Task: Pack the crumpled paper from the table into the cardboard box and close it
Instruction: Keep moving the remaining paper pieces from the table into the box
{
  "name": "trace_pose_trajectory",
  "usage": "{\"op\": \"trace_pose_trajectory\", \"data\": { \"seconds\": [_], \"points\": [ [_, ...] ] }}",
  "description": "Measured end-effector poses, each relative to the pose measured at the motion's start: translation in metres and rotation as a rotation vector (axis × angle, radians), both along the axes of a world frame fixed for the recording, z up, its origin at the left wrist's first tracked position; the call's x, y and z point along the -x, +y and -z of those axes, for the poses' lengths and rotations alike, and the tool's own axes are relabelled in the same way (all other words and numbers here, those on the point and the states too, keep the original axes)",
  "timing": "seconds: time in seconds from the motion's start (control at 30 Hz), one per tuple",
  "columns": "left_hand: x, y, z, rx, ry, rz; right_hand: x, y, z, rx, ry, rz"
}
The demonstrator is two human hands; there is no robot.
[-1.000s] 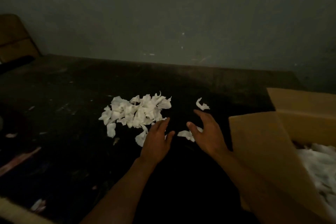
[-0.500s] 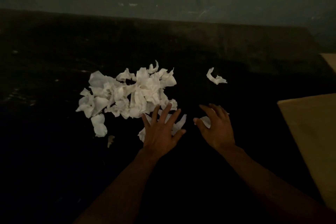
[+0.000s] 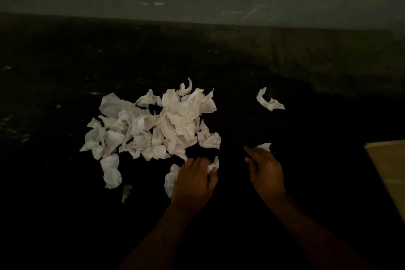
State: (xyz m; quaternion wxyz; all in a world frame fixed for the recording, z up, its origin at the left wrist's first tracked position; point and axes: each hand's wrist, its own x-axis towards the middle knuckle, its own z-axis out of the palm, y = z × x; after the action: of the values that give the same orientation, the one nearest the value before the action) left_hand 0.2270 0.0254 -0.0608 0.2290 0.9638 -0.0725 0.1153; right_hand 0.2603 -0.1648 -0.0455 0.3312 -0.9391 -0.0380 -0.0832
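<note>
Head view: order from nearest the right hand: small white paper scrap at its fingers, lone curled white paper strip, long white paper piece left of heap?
1. Small white paper scrap, at right hand's fingers.
2. Lone curled white paper strip, behind.
3. Long white paper piece, far left.

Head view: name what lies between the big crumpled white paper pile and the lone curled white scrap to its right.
In the head view, only bare dark tabletop lies between the crumpled white paper pile and the lone curled white scrap.
</note>
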Motion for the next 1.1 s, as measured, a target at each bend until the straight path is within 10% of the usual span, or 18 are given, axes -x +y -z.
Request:
{"op": "trace_pose_trajectory", "data": {
  "seconds": [0.5, 0.83, 0.97, 1.1],
  "points": [
    [-0.076, -0.039, -0.110, 0.537, 0.021, 0.074, -0.049, -0.020, -0.066, -0.166, -0.048, 0.153],
    [-0.189, -0.030, -0.101, -0.037, -0.127, 0.017, -0.171, -0.027, -0.073, -0.049, -0.099, 0.130],
    [-0.209, -0.017, -0.083, -0.128, -0.032, 0.006, -0.194, -0.029, -0.043, -0.092, -0.087, 0.075],
    [-0.224, 0.002, -0.050, -0.255, 0.308, -0.039, -0.203, -0.037, -0.019, 0.288, 0.194, 0.083]
  ]
}}
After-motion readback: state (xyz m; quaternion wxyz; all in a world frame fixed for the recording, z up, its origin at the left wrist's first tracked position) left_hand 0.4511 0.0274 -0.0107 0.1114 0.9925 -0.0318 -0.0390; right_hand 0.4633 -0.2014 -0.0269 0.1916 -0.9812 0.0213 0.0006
